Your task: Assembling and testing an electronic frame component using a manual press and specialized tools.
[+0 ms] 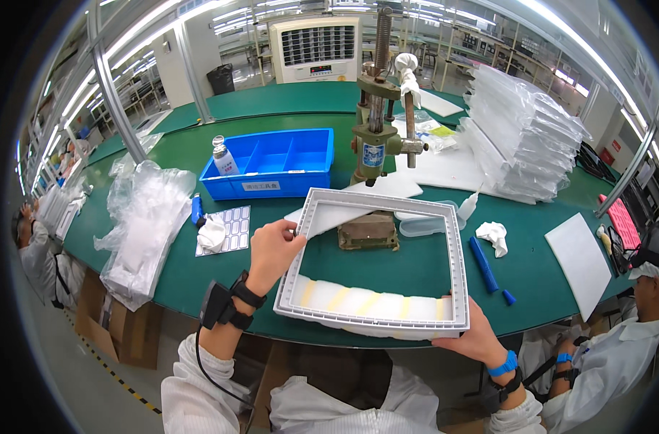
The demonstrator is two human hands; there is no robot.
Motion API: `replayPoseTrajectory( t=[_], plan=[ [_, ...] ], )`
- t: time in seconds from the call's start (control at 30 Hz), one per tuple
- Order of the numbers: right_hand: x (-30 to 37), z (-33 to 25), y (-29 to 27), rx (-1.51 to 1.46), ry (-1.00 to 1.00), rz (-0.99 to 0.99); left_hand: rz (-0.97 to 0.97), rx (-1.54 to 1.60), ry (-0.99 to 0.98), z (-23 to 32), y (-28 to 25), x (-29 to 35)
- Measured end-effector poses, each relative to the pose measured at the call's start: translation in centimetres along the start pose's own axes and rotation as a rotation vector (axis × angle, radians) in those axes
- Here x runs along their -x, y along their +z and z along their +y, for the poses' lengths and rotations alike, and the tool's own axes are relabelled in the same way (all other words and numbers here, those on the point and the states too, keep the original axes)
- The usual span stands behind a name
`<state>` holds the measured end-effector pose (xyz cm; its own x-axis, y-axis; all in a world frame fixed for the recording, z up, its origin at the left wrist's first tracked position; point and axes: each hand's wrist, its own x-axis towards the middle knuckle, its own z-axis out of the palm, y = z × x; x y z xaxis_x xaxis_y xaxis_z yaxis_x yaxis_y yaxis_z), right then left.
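The blue box [311, 182] has a white label [260, 186] with dark writing. You hold a grey frame [457, 271] over the green table's [532, 289] near edge, puffy yellow-striped white foam [373, 304] along its near side. Your left hand [273, 249] bends its fingers, pinching the left side. Your right hand [477, 337] holds the near right corner, fingers partly hidden.

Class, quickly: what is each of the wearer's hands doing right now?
Left hand: closed, holding the grey frame by its left side.
Right hand: holding the same frame at its lower right corner, fingers partly hidden.
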<state>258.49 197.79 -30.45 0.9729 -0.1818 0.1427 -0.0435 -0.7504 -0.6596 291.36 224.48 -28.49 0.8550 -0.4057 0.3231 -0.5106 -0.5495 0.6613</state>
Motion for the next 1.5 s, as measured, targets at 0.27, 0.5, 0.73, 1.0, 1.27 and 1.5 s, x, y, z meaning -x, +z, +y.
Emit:
replayPoseTrajectory(
  t=[0.27,0.5,0.73,1.0,1.27,1.5],
  plan=[
    [-7.1,0.3,-9.4,-0.314,0.120,-0.004,0.076,0.100,-0.046,-1.2,0.6,1.3],
    [-25.0,4.8,-6.3,0.053,0.077,0.275,0.073,0.137,-0.037,-1.2,0.9,1.8],
    [-35.0,10.2,-2.0,0.353,0.067,0.214,-0.012,0.223,-0.110,-0.5,0.9,1.9],
    [-32.3,6.7,-4.6,-0.301,0.500,-0.209,0.023,0.286,-0.115,-0.8,0.1,1.7],
    [-31.5,5.9,-4.6,-0.331,0.404,-0.487,0.029,0.300,-0.153,-0.9,-1.0,2.2],
    [-31.9,5.6,-4.8,-0.385,0.432,-0.629,0.036,0.321,-0.175,-1.1,-1.6,2.7]
  ],
)
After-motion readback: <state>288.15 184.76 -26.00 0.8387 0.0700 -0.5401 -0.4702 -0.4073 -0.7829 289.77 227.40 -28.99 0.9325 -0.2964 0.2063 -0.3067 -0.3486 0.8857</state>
